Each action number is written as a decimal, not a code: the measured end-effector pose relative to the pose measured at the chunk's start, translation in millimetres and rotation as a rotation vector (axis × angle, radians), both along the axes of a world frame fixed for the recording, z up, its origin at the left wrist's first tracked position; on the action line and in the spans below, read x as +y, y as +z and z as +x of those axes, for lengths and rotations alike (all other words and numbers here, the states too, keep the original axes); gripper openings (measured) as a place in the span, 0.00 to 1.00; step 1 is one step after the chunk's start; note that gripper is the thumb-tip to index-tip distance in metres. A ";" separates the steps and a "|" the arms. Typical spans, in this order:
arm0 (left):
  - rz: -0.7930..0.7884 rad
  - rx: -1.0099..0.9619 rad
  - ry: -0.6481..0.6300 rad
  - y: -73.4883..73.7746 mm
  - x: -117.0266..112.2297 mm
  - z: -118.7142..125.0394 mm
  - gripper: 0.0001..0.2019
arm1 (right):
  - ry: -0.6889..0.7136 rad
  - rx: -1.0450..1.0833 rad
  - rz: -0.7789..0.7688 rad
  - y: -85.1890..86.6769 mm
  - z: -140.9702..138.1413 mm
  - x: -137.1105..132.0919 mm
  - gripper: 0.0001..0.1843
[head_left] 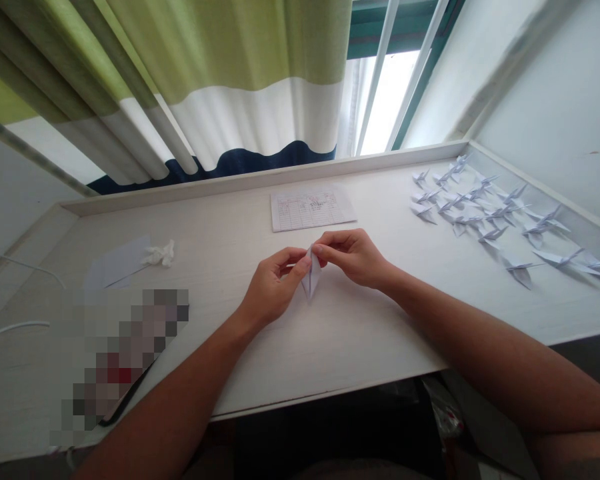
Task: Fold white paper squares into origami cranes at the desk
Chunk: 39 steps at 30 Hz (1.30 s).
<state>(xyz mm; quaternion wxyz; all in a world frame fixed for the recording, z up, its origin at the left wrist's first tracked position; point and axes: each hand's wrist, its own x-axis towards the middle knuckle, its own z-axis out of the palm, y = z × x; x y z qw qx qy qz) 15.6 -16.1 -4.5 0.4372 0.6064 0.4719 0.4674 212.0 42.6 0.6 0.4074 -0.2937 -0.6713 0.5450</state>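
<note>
Folded paper [311, 279], shape unclear, between left hand [275, 283] and right hand [351, 257].

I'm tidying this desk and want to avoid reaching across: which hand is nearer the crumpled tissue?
Left. The left hand is to the right of the crumpled tissue; the right hand is farther right, beyond the folded paper.

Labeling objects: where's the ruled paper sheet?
In the head view, the ruled paper sheet lies on the white desk, just beyond the right hand, left of the paper cranes.

Paper cranes [485, 213] on desk [330, 353] R, ruled sheet [313, 208] mid-back.
</note>
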 end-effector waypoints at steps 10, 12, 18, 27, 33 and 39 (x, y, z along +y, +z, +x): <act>-0.039 -0.137 0.090 -2.2 3.6 -2.8 0.14 | 0.045 -0.022 0.001 -4.6 -1.3 -3.4 0.17; -0.065 -0.185 0.066 0.1 3.6 -2.8 0.14 | 0.083 -0.010 0.008 -4.5 0.0 -2.5 0.18; -0.137 -0.250 0.020 6.0 1.7 -3.4 0.15 | 0.164 0.005 -0.075 -4.2 3.1 -0.4 0.20; -0.199 -0.263 -0.044 9.6 -0.2 -3.2 0.19 | 0.224 0.014 -0.188 -1.9 7.3 2.8 0.17; -0.134 -0.235 0.043 9.2 -0.1 -1.7 0.16 | 0.208 0.031 -0.205 -3.7 7.8 4.0 0.16; -0.131 -0.165 0.046 8.6 0.6 -4.8 0.13 | 0.167 -0.011 -0.187 -2.2 6.1 3.4 0.16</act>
